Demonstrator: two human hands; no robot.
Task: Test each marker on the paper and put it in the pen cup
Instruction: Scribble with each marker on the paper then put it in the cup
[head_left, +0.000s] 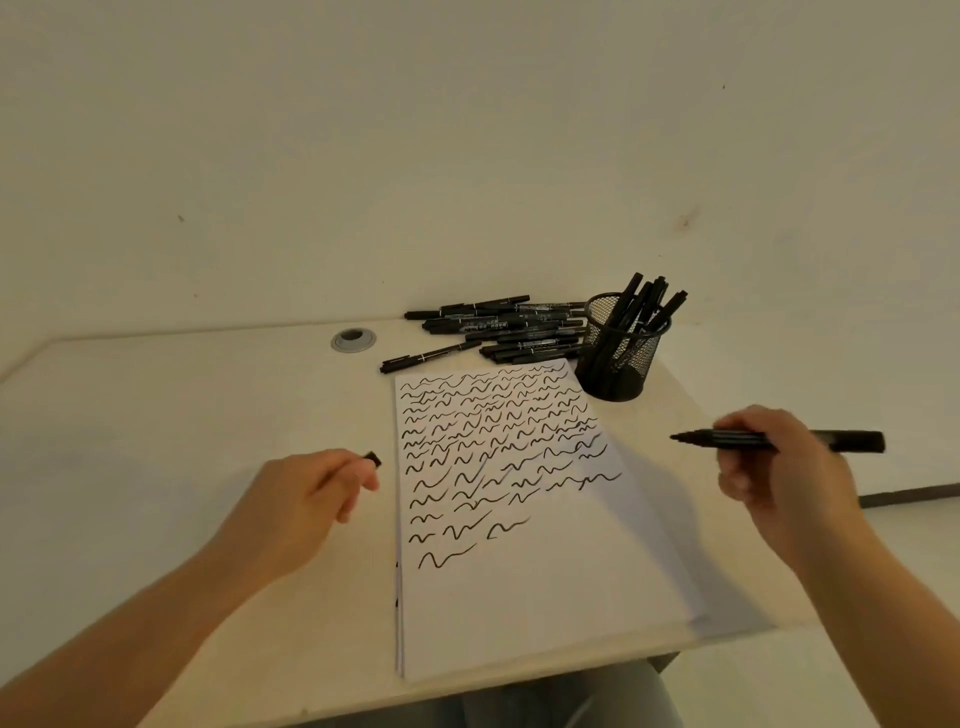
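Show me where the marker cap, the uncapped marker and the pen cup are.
marker cap (373, 459): head view, its exposed end.
uncapped marker (852, 440): head view, rear barrel.
pen cup (636, 358): head view, mesh wall.

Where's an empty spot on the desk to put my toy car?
Bare desk lies left of the paper, in front of the round hole. It is crowded at the back, where the marker pile touches the cup.
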